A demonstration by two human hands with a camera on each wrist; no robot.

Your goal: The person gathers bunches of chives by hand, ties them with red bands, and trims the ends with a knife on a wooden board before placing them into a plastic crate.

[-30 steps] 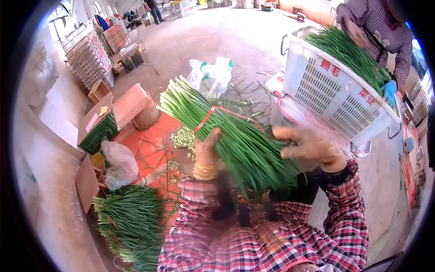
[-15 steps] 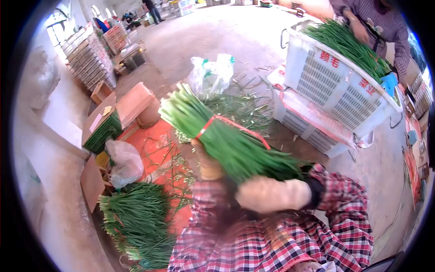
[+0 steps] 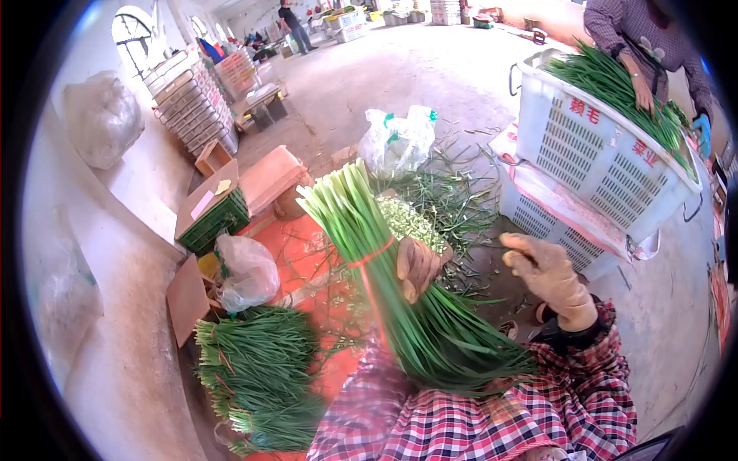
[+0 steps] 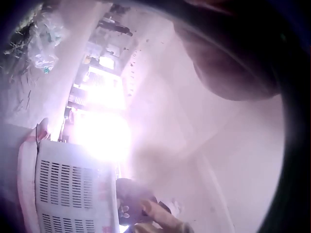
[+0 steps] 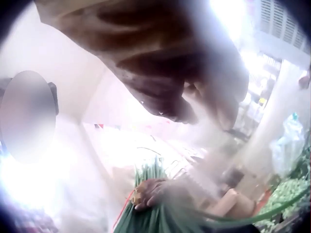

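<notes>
A large bunch of green chives slants in front of the person, pale cut ends up to the left and leaves trailing toward the lap. A red band circles it below the pale ends. The gloved left hand grips the bunch from behind, its fingers curled over the right side near the band. To the right, the gloved right hand hovers apart from the leaves, fingers loosely bent. In the right wrist view that right hand looms large above the held bunch.
Banded chive bunches lie piled at the lower left. Chopped trimmings and a clear plastic bag are on the floor ahead. White crates of chives stand at the right, with another person behind. Boxes line the left wall.
The bunch has tilted more upright, and the left fingers now show on its right side. The right hand swept down across the leaves, then moved away to the right.
</notes>
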